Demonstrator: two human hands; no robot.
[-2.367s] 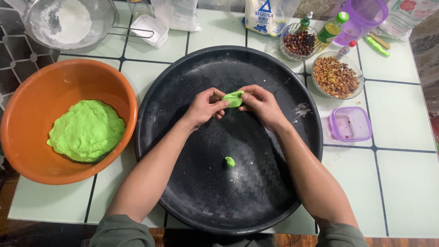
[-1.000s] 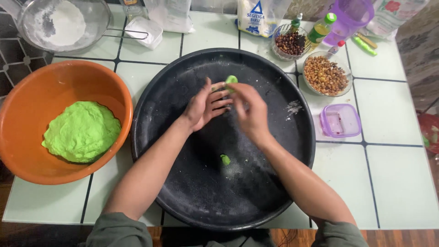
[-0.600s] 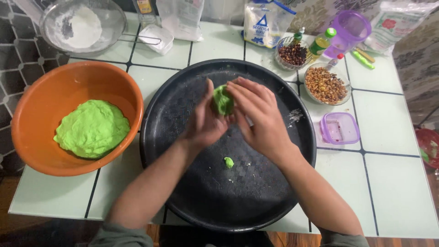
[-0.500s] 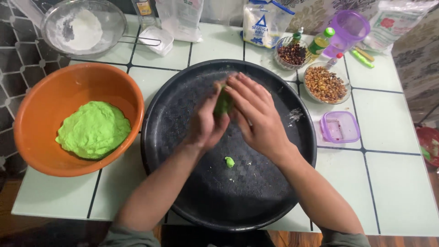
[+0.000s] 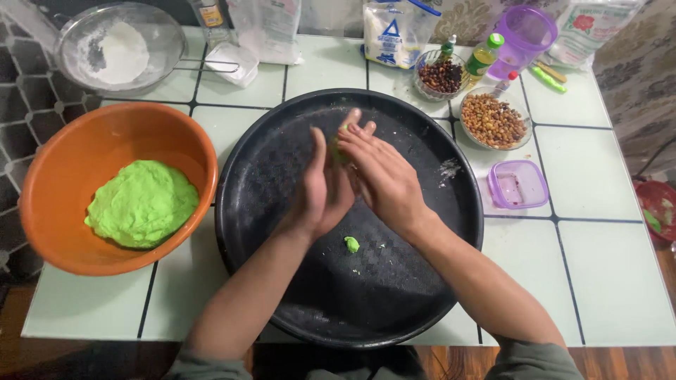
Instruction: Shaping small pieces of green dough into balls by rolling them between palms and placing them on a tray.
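Over the large round black tray (image 5: 282, 148), my left hand (image 5: 320, 193) and my right hand (image 5: 380, 176) are pressed palm to palm around a small piece of green dough (image 5: 339, 146). Only a sliver of it shows between the fingers. A tiny green dough crumb (image 5: 351, 244) lies on the tray below my wrists. To the left stands an orange bowl (image 5: 179, 137) holding a big lump of green dough (image 5: 143, 203).
A metal sieve with white flour (image 5: 120, 49) sits at the back left. At the back right are a glass bowl of dark dried fruit (image 5: 441, 74), a bowl of brown nuts (image 5: 493, 121), a small purple box (image 5: 518, 184), a purple cup (image 5: 524, 35) and bags.
The dough piece went from being pinched in my fingertips to being enclosed between both palms. My hands turned upright and closed together over it.
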